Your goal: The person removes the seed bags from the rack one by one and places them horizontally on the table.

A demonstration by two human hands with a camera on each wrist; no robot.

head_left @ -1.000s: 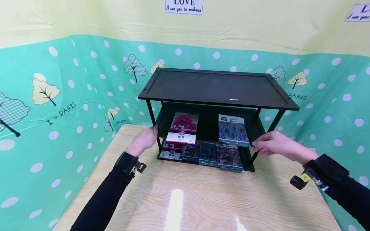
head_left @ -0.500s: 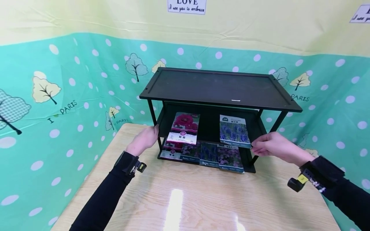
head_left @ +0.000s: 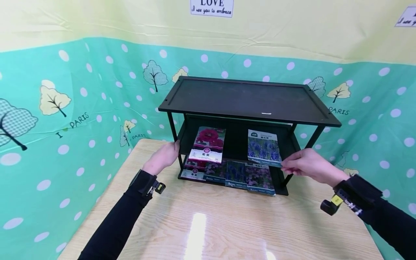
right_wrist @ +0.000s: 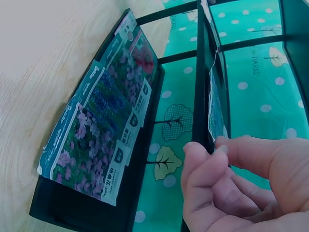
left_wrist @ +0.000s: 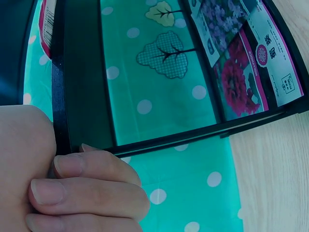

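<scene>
A black two-tier rack (head_left: 243, 97) stands on the table. My left hand (head_left: 164, 156) grips its left end at the middle shelf, fingers curled round the frame in the left wrist view. On that shelf lies a seed packet with blue-purple flowers (head_left: 264, 147), its lower edge at the shelf's front. My right hand (head_left: 305, 165) pinches that packet's lower right corner between thumb and forefinger; whether the shelf edge is also between them is hidden. A seed packet with crimson flowers (head_left: 208, 142) lies on the shelf's left part, its lower end over the front edge.
On the bottom tier several seed packets (head_left: 236, 173) lie side by side, overlapping; the pink-flowered packet (right_wrist: 87, 150) is rightmost. The rack's black posts (head_left: 314, 137) stand close to both hands. A teal dotted cloth (head_left: 65, 144) hangs behind the wooden table (head_left: 162, 224).
My right hand has shifted slightly left, its fingertips now on the blue-purple packet's corner. My left hand keeps its grip on the rack. The head view has shifted a little.
</scene>
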